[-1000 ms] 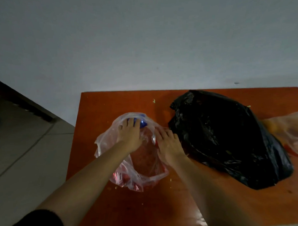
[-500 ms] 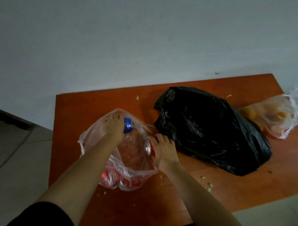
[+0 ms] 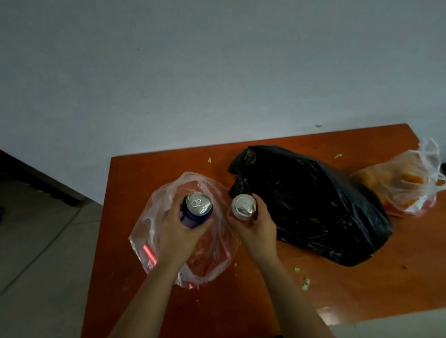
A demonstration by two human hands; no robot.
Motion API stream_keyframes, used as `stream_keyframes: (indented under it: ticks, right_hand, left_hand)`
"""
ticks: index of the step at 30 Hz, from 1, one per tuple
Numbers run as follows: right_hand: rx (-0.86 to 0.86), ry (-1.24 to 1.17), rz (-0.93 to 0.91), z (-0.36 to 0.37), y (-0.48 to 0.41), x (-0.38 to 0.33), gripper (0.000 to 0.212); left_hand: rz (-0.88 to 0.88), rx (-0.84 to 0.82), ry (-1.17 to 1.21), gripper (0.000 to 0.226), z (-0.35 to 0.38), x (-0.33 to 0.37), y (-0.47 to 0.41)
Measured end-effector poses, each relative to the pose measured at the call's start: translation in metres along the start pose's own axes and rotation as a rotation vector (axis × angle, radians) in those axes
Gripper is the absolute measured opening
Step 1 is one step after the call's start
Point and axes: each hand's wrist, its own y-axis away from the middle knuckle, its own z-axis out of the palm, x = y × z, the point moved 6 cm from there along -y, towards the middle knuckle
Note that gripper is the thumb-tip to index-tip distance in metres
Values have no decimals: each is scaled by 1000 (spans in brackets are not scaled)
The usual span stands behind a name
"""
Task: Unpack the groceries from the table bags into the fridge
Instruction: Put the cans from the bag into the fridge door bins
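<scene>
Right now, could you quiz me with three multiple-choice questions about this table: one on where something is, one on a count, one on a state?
1. Where does the black bag lie?
A. between the two clear bags
B. on the floor
C. inside a clear bag

2. How many bags are on the table?
A. one
B. three
C. five

3. What is the left hand doing?
A. resting flat
B. pointing
C. holding a blue can

Answers: 1 A, a clear bag sits on either side; 2 B, two clear and one black; 3 C, fingers wrap the can.
</scene>
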Motion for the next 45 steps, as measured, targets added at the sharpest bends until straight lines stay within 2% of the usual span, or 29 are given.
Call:
stream_keyframes:
  ticks: [7,14,20,24,29,36,41,45]
  right_hand:
    - [147,-39,-113,-110,12,-16,88]
    - [412,-106,-241,-273,39,-40,84]
    - [799,-112,-268,-390,94,-41,83]
    - [1034,-78,-221,-441,159,-26,86]
    - [1314,7,-116,-483,274,11,84]
    - [1723,3,-17,-523,454,39,78]
    - [1937,15,-9,-549,564,65,80]
    - [1975,25,2,-583,643,88,83]
  left_hand:
    - [70,80,59,71,34,83,43]
    - [286,-11,98,76,110,205,76]
    - [501,-291,281,86,173,309,121]
    - [638,-483,380,81,216,355,165]
    - [689,-775,497,72,275,382,252]
    - [736,-1192,546,74,322,401,409]
    - [869,-1324,566,72,326,420,528]
    - [909,-1367,614,75,338,430,619]
